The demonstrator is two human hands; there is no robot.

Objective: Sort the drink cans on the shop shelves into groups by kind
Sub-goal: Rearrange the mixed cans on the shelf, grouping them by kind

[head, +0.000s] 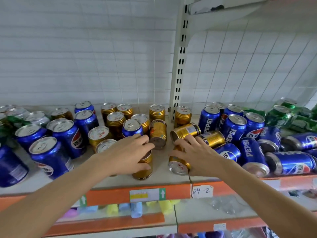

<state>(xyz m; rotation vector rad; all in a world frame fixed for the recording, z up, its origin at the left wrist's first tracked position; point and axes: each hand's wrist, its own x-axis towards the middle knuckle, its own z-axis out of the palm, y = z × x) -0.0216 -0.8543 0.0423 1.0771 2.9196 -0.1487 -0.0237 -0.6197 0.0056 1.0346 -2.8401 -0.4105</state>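
Observation:
Blue Pepsi cans, gold cans and green cans crowd one shop shelf point(171, 182). My left hand point(127, 152) grips an upright gold can point(143, 169) near the shelf's front edge, fingers curled over its top. My right hand point(193, 155) wraps a gold can lying on its side point(179, 164), lid facing me. Three more gold cans lie tipped just behind my hands point(157, 133) point(186, 131) point(212, 139). Upright gold cans point(115, 121) stand in the middle. Blue cans stand at the left point(49, 156) and lie tumbled at the right point(253, 153).
Green cans point(281, 117) are piled at the far right, with a few more at the far left. A slotted white shelf upright point(179, 66) rises behind the cans. An orange price strip with a label "04-2" point(201, 191) edges the shelf. Lower shelves hold pastel items.

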